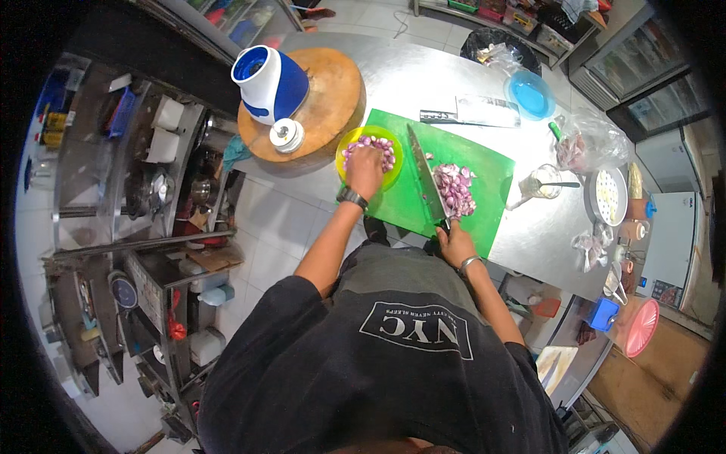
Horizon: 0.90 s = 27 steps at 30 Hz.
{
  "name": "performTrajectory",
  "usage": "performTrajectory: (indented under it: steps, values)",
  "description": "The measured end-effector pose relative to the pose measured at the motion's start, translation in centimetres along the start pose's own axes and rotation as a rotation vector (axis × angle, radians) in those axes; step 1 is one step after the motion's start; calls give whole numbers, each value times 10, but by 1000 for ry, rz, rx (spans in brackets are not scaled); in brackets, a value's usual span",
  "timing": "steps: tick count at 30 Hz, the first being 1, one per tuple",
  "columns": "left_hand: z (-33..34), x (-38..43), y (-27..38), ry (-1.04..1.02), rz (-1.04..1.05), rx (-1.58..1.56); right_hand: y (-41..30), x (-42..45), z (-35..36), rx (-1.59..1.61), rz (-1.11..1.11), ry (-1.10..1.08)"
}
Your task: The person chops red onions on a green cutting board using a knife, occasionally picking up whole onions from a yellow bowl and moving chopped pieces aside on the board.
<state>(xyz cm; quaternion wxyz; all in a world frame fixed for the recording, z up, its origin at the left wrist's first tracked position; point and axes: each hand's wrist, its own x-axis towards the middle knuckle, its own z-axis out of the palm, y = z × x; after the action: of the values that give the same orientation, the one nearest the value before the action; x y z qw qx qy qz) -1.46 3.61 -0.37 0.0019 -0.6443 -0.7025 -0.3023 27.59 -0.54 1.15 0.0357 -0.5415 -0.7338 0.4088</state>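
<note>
My left hand (364, 168) reaches into a yellow-green bowl (401, 153) of peeled shallots (388, 148); its fingertips are hidden among them, so I cannot tell whether it grips any. The bowl stands at the left part of a green cutting board (391, 122). My right hand (457, 244) is closed round the handle of a large kitchen knife (426, 176), whose blade points away from me over the board. Right beside the blade lies a pile of cut shallots (455, 190). A small loose piece lies near the pile's far end.
A round wooden chopping block (334, 85) at the left bears a blue and white appliance base (275, 85). Beyond the board lies a cleaver (488, 110) on the steel table (397, 62). To the right are a blue bowl (531, 95), a plastic bag (595, 142), a glass jar (545, 181) and a round tray (594, 196).
</note>
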Motion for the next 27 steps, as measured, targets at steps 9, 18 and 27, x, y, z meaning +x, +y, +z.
performTrajectory:
  steps: [9, 18, 27]
  values:
    - [2, 22, -42, -230, -6, 278, 25, 6, 18, -15, -37, 102]
    - [-6, 28, -38, -190, 30, 152, 31, 6, 18, -53, 13, 108]
    - [37, -37, 55, -366, 189, -407, 21, 4, 5, -105, 41, 0]
